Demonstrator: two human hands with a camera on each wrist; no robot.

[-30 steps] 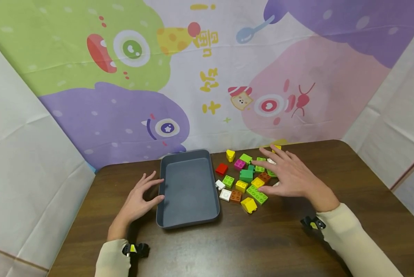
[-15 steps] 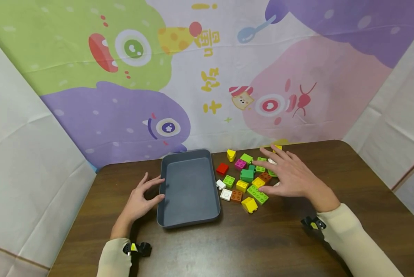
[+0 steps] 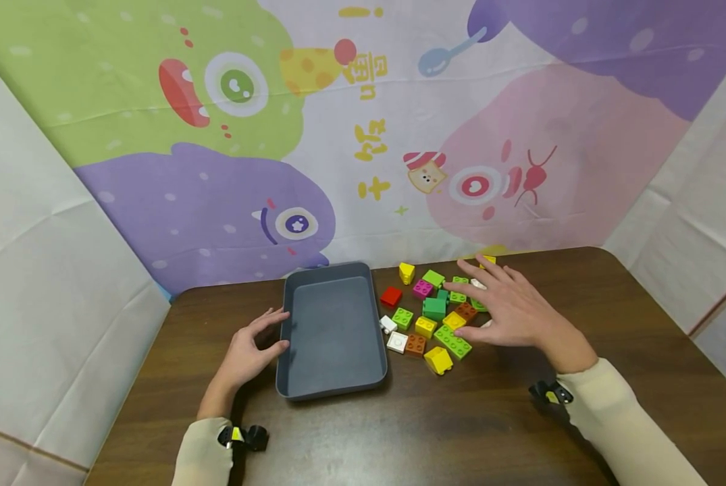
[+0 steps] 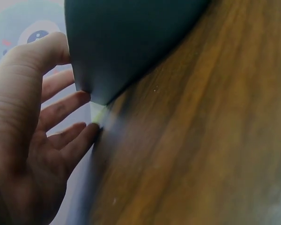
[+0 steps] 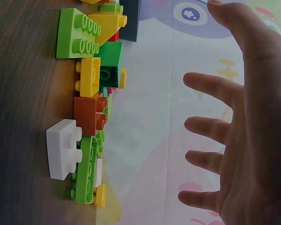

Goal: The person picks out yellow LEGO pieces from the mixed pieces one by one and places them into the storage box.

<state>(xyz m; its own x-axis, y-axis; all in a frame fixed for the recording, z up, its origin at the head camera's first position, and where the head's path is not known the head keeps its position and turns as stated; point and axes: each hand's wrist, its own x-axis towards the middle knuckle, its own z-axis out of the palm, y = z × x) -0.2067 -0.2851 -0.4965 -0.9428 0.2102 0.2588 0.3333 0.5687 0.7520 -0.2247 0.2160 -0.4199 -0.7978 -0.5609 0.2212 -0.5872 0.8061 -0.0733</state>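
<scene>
Presently, in the head view, the left hand (image 3: 246,352) touches a dark-grey rectangular tray (image 3: 337,331); the right hand (image 3: 511,307) hovers over coloured plastic bricks (image 3: 433,308) beside it.
In the left wrist view, the grip is loosely parted against the tray, perhaps for steadying it. In the right wrist view, the grip is widely spread, holding nothing; the bricks lie on a brown wooden surface (image 5: 25,103), before a pale cartoon-printed cloth (image 5: 147,117).

Dk grey tray (image 3: 333,337), multicol. bricks (image 3: 433,308)
</scene>
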